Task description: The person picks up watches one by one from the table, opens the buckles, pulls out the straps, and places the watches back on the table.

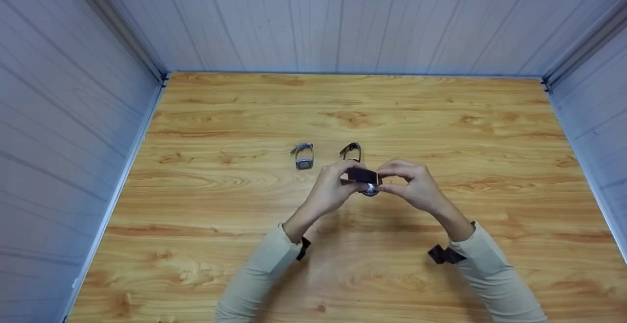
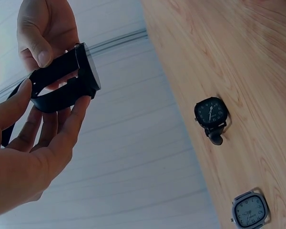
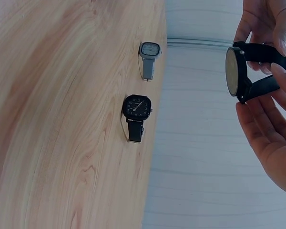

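Observation:
Both hands hold a round-faced watch [image 1: 362, 175] with a black strap [image 2: 62, 98] bent into a loop, raised over the table. My left hand [image 1: 333, 186] grips the strap, its thumb on the band and its fingers beneath, as the left wrist view shows. From the other side, my right hand [image 1: 411, 186] pinches the strap between thumb and fingers. The pale round dial [image 3: 232, 71] faces away from the palms in the right wrist view. Just beyond the left hand stands a black square-faced watch [image 3: 137, 107]; a grey square-faced watch [image 1: 304, 164] is left of it.
A wood-grain table [image 1: 235, 264] spreads under the hands. Pale panel walls [image 1: 313, 24] enclose its back and both sides. Dark pieces [image 1: 446, 254] are worn at the cuffs of the light sleeves [image 1: 494, 274].

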Demonstrator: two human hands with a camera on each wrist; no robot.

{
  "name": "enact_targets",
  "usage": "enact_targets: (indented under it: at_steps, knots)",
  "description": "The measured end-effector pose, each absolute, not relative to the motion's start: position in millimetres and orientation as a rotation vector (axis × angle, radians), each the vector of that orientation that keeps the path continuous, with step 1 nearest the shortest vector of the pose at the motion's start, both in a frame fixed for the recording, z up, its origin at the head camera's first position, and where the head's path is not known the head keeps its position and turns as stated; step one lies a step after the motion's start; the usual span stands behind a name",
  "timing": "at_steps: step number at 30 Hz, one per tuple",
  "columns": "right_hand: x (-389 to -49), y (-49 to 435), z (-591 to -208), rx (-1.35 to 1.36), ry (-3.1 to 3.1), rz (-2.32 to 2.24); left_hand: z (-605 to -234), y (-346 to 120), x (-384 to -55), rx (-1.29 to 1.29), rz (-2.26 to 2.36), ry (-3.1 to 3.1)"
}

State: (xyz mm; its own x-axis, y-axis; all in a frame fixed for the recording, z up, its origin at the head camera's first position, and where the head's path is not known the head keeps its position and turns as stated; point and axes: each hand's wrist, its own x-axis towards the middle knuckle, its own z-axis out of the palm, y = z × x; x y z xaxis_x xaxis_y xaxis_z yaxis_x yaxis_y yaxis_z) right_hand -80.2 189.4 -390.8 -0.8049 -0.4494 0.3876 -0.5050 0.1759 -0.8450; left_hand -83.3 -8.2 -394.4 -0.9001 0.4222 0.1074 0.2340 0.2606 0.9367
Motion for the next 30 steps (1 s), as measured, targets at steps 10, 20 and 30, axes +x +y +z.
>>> enact_targets:
  at_steps: [10,20,30]
  knots:
    - [-78,188,-384,0.991,-2.385,1.569,-395,-11,-84,0.656,1.705,2.342]
    - [-91,200,-417,1.015,-2.274,1.569,-393,-19,-85,0.713,1.724,2.384]
    - [-82,198,-397,1.019,-2.266,1.646,-396,-20,-87,0.692,1.705,2.396]
